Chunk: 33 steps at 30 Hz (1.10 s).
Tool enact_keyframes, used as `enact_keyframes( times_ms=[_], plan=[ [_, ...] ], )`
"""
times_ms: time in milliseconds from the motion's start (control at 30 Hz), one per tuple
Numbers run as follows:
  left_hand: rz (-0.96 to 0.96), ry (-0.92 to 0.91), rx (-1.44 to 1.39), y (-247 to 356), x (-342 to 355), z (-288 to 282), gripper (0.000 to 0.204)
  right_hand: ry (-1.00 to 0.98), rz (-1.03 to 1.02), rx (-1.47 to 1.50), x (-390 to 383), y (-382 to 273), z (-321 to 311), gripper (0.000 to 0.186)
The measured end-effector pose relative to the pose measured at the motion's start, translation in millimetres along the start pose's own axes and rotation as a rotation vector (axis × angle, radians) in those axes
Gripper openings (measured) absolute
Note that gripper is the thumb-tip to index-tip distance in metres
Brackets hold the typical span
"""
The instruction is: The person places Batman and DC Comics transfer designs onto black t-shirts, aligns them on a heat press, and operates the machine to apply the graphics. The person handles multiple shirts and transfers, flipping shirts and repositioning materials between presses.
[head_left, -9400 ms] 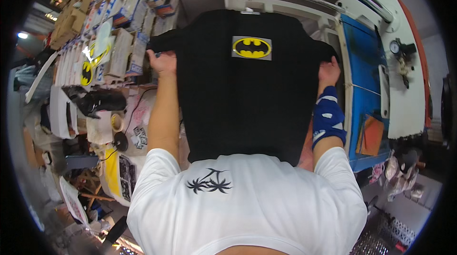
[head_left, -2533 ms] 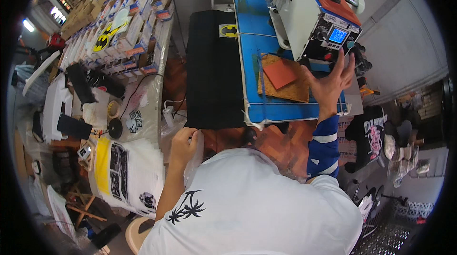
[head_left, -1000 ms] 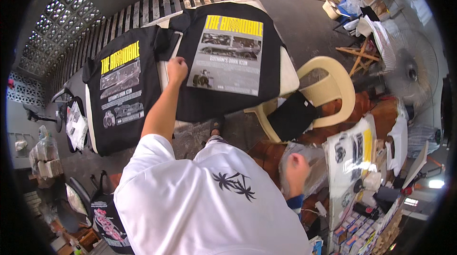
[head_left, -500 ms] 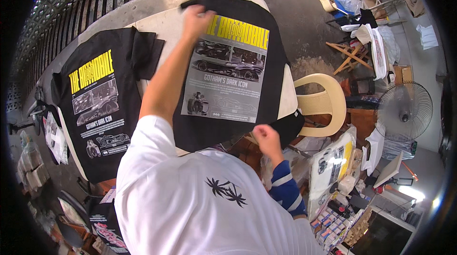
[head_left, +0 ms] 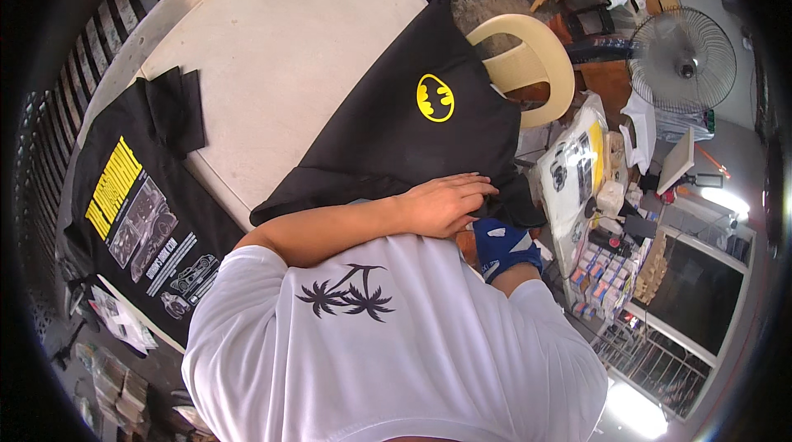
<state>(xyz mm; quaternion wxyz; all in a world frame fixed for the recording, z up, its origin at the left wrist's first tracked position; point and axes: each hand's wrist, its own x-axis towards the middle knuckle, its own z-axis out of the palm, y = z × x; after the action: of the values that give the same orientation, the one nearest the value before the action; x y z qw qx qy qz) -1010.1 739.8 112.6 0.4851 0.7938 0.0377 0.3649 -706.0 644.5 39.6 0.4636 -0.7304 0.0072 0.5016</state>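
A black T-shirt [head_left: 371, 137] with a yellow oval bat emblem [head_left: 435, 98] lies across the right part of the pale table, its near edge against my body. Reaching across from the left, my left hand [head_left: 450, 201] rests on the shirt's near right part, fingers stretched to the right and open. My right forearm, in a blue and white band, comes up beside it. The right hand itself is hidden behind the left hand and the cloth. At the left, a second black T-shirt [head_left: 157, 219] with a yellow and grey print lies over the table's edge.
The pale table [head_left: 280, 37] reaches away ahead of me. Beyond the shirt at the right stands a cream plastic chair [head_left: 557, 70]. A standing fan [head_left: 683, 58], a plastic-wrapped printed item [head_left: 569, 165] and a cluttered shelf of small boxes [head_left: 598, 277] are farther right.
The printed side of the nearer shirt is out of sight; the emblem side shows. My left hand has come from the shirt's far end to its near right part, and the right hand is now hidden.
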Motion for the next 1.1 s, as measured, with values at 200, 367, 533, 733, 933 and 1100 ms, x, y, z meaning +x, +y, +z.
enact_keyframes(
  times_ms=[200,367,533,733,933,1100],
  plan=[
    [-0.043,0.012,-0.048,7,-8,-2,0.025,0.162,0.013,-0.420,-12,30,-40,0.044],
    [-0.053,0.101,-0.094,11,-9,-4,0.022,0.165,-0.059,-1.071,0,10,-27,0.046],
    [-0.202,0.502,-0.334,4,3,-68,0.014,0.042,-0.671,-1.522,29,-84,93,0.049],
    [-0.550,1.470,0.100,-27,-85,-292,0.039,-0.567,-1.244,-1.067,-6,-146,390,0.051],
    [-0.470,1.303,0.941,20,-191,-246,0.020,-0.798,-1.379,-1.231,-47,-27,393,0.052],
    [-1.015,0.730,0.905,7,-233,-74,0.046,-0.551,-1.431,-1.832,5,49,278,0.075]
  ],
)
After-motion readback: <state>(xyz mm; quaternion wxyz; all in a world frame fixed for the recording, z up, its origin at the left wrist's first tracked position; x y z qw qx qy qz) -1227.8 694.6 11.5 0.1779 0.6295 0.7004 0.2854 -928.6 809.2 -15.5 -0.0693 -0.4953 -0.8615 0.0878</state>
